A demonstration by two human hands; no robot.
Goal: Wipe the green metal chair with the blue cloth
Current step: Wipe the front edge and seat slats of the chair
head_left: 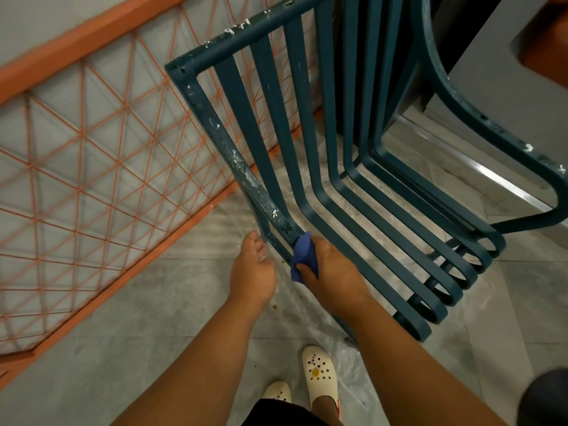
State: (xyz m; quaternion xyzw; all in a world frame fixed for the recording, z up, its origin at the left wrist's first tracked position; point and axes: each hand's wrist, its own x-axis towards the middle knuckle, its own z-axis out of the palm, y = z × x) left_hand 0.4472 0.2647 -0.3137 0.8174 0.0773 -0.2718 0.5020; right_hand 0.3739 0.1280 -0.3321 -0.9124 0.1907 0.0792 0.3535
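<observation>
The green metal chair (322, 124) fills the middle and right of the view, with long curved slats and a tubular frame. White flecks and smears cover its left side rail and top bar. My right hand (333, 273) is shut on the blue cloth (304, 255), which is pressed around the lower end of the left rail, where the backrest bends into the seat. My left hand (253, 269) is just to the left, fingers loosely curled beside the chair's leg tube, holding nothing that I can see.
An orange railing with diagonal mesh (92, 155) runs along the left. The floor is grey tile (129, 318), with white streaks under the chair. My feet in white clogs (319, 373) stand close to the chair's front. A dark panel (461, 35) rises behind the chair.
</observation>
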